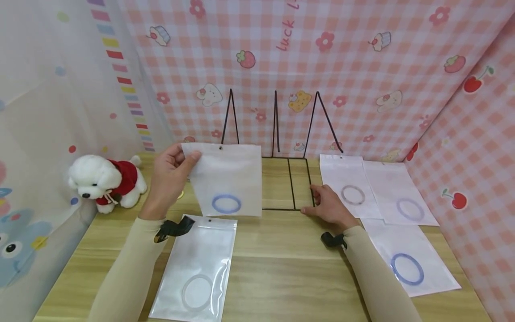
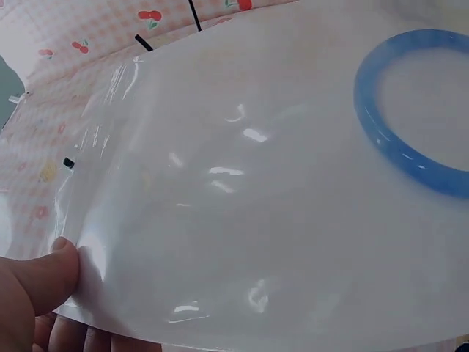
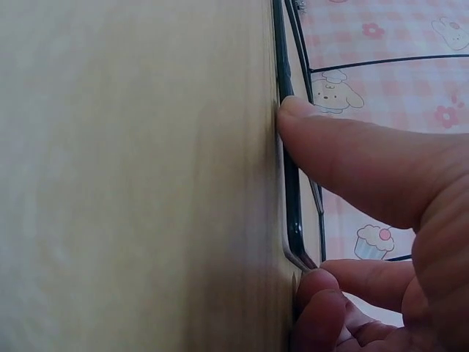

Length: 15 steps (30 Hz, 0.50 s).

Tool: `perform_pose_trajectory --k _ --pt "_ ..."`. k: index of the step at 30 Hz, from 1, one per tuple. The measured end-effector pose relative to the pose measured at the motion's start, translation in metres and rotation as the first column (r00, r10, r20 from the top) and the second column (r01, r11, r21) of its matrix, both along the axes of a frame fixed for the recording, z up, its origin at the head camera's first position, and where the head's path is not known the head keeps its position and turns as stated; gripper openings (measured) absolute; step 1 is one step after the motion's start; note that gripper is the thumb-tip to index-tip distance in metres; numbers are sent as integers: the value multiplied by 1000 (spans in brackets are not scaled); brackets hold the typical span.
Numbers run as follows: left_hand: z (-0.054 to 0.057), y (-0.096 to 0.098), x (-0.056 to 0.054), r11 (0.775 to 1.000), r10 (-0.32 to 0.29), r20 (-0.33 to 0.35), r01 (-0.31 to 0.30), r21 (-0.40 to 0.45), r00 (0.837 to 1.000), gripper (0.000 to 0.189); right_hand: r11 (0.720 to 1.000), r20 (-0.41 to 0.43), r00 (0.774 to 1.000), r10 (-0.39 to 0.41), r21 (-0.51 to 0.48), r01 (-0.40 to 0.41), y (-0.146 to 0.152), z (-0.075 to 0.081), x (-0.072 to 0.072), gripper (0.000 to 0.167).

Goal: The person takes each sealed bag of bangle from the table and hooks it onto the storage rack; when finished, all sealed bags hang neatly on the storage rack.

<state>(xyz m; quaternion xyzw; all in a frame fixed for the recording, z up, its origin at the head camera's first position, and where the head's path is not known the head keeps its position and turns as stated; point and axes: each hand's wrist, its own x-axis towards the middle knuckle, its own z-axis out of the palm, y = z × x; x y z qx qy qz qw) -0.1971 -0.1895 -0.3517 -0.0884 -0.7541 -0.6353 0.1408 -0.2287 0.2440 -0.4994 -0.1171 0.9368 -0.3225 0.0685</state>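
Observation:
My left hand (image 1: 166,176) pinches the top left corner of a whitish plastic bag (image 1: 227,174) between thumb and fingers. Low in this bag lies a blue bangle (image 1: 226,204), large at the right of the left wrist view. A dark hook tip (image 2: 68,163) shows at the bag's top edge, where the left prong of a black wire display rack (image 1: 291,183) ends. My right hand (image 1: 331,205) holds the rack's base at its front right corner, thumb on the front wire (image 3: 293,198) and fingers around the corner. The rack's left base is hidden behind the bag.
A bag with a clear bangle (image 1: 193,268) lies at front left. Several bagged bangles lie at right, the nearest holding a blue bangle (image 1: 407,269). A plush white dog (image 1: 108,181) in red sits at left. Checked cloth (image 1: 257,76) hangs behind the rack.

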Motion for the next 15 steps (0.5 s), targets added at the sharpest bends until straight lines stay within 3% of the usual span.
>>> perform_pose_trajectory --k 6,15 --pt "0 2 -14 1000 19 -27 -19 -13 999 40 1000 10 1000 -4 6 4 0 0 -1 92" --pt "2 5 -47 1000 20 -41 -20 -3 999 39 1000 8 1000 -7 5 7 0 -1 -1 92"
